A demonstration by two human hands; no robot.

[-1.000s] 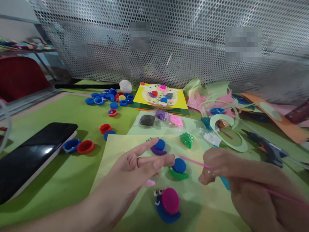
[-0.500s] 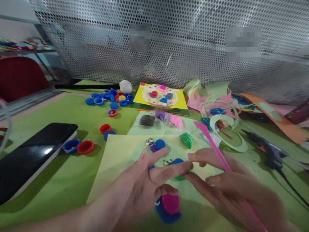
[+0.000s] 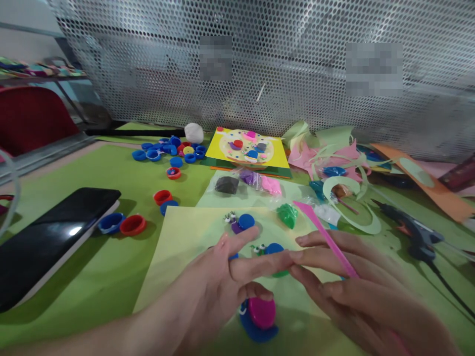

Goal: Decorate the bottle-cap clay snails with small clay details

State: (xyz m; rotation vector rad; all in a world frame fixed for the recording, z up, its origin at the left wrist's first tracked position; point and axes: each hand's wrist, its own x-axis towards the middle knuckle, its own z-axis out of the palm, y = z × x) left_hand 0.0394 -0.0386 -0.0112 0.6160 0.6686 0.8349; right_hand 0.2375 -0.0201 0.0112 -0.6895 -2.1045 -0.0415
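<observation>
My left hand reaches over a pale yellow sheet, fingers stretched apart. Its extended finger touches the fingertips of my right hand. A pink plastic clay tool is tucked between the right hand's fingers, flat end pointing up and left. Under and around the left hand lie clay snails with bottle-cap shells: a purple one with a blue cap, a green one with a blue cap, and a blue one with a magenta cap. A green clay lump sits just beyond. Any clay at the touching fingertips is too small to make out.
A phone lies at left, beside blue and red caps. Behind stand a finished snail picture and bagged clay. Paper scraps and a glue gun with its cord are at right. Perforated metal panel rises behind.
My right hand has shifted slightly right, its fingers straightening against the left fingertip. The pink tool tilts a little further left. The green thread at the fingertips no longer shows.
</observation>
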